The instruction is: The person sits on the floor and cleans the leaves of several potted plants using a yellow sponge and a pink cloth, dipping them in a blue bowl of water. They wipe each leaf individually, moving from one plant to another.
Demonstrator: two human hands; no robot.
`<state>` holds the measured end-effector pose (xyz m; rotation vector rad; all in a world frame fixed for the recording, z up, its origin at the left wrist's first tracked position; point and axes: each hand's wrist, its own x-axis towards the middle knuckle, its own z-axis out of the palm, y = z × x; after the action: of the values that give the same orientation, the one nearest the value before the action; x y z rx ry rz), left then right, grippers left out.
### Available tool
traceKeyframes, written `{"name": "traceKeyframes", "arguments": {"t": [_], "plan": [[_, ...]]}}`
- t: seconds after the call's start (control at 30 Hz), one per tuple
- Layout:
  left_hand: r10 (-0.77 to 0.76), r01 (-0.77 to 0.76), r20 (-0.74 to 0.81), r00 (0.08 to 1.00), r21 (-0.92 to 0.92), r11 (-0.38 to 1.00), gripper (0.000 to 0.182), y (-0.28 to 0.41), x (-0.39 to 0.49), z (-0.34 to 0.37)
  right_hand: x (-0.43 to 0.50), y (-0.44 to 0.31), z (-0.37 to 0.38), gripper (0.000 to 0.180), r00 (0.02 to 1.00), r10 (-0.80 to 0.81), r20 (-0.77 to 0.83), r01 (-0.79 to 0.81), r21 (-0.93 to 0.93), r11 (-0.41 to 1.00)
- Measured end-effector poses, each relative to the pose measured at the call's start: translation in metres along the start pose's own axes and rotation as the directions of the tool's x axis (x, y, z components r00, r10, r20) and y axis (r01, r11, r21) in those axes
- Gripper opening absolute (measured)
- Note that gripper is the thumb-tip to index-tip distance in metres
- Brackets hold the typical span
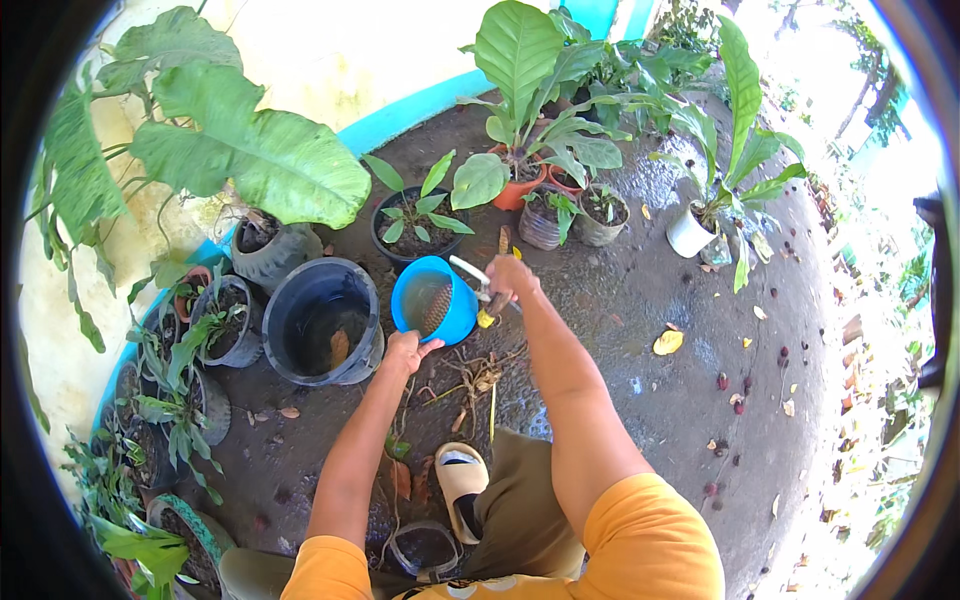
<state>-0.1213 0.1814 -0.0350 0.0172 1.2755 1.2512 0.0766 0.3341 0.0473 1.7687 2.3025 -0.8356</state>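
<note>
My left hand [406, 351] grips the lower rim of a blue plastic pail [459, 319], thumb outside. The pail tilts toward me and holds cloudy water, with a brown, patterned shape [437, 307] inside that I cannot identify. Just right of the pail, my right hand [513, 276] is closed around a slim white object [469, 270], perhaps a handle. Brown, leaf-like pieces [496, 303] show beside its fingers, one with a yellow end [486, 319]. Whether they are held too is unclear. A tangle of dry roots [478, 376] lies on the ground below the pail.
A large black tub [367, 352] with water and a brown leaf stands left of the pail. Potted plants [414, 217] line the painted wall, and a white pot [688, 234] stands at right. Near my sandaled foot [462, 487] sits a small dark container [425, 546].
</note>
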Motion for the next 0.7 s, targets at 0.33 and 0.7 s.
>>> {"name": "traceKeyframes", "arguments": {"t": [0.33,0.7], "plan": [[0.059,-0.06,0.032,0.998,0.051,0.997,0.034,0.0,-0.062,-0.048,-0.065,-0.075,-0.111,0.029,0.972,-0.201,-0.123,0.17,-0.227,0.959],[0.034,-0.058,0.066,0.997,0.4,0.915,0.04,-0.016,-0.117,-0.154,-0.146,-0.19,-0.144,0.017,0.774,-0.626,0.095,0.617,0.11,0.779]]}}
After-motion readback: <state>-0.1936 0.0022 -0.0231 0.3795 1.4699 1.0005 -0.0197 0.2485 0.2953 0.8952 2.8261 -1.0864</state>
